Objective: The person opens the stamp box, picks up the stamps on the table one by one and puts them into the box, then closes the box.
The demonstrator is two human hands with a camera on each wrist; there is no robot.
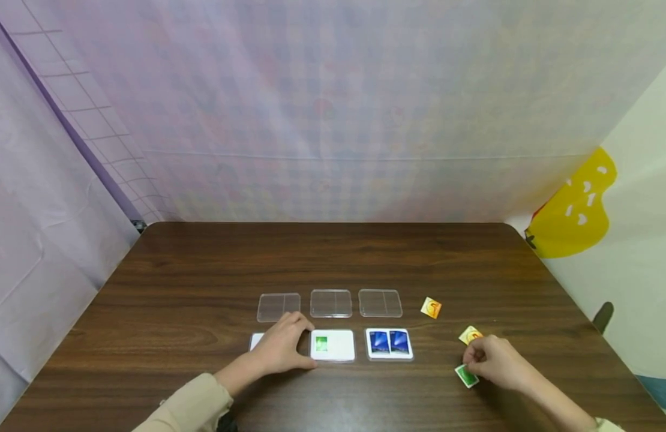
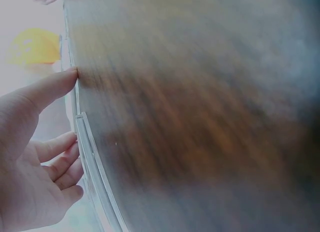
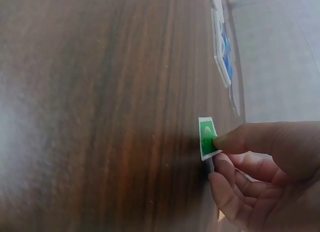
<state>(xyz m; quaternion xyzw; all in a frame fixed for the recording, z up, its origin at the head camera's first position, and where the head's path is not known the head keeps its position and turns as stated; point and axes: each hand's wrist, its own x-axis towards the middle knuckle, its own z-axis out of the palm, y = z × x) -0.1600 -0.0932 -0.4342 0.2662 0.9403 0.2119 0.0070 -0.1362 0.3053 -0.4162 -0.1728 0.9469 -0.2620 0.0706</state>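
Note:
A small green picture card (image 1: pixel 467 376) with a white border is pinched by thumb and fingers of my right hand (image 1: pixel 497 363). In the right wrist view, that card (image 3: pixel 207 137) tilts up from the table, the thumb on its green face. My left hand (image 1: pixel 281 348) holds the left end of the middle white-lined case (image 1: pixel 341 346), thumb at the near corner and forefinger at the far one. A green card (image 1: pixel 321 344) lies in this case's left half. To its right, another case (image 1: pixel 369 354) holds two blue cards (image 1: pixel 389 342). The left case (image 1: pixel 255 339) is mostly hidden behind my left hand.
Three clear lids (image 1: pixel 279 307) lie in a row behind the cases. An orange card (image 1: pixel 431 308) lies right of them, and a yellow card (image 1: pixel 470 335) lies partly under my right hand. Curtains (image 1: pixel 333 120) hang behind the brown table (image 1: pixel 333 258).

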